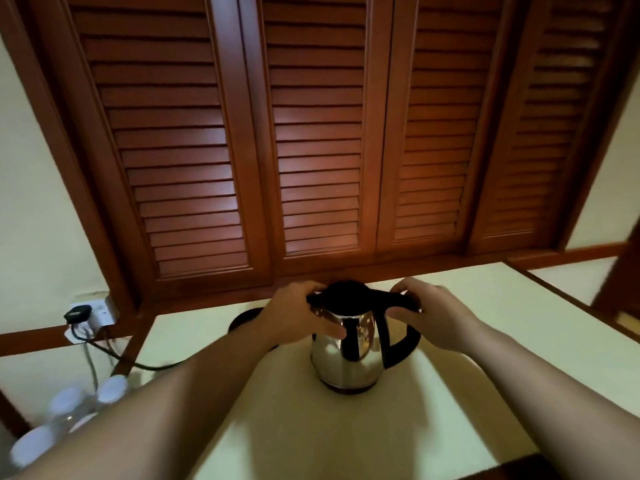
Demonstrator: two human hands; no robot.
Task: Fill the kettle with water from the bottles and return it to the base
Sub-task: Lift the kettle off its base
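Note:
A steel kettle with a black lid and black handle stands upright on the pale table, off its base. My left hand grips its upper left side by the spout, thumb across the steel wall. My right hand holds the top of the handle at the lid's right edge. The lid is shut. The round black base lies behind and left of the kettle, partly hidden by my left hand. Several clear bottles with white caps stand at the lower left, below the table.
A black cord runs from the base to a plug in a wall socket at the left. Brown louvred doors rise right behind the table. The table's right edge slants away toward a wooden frame.

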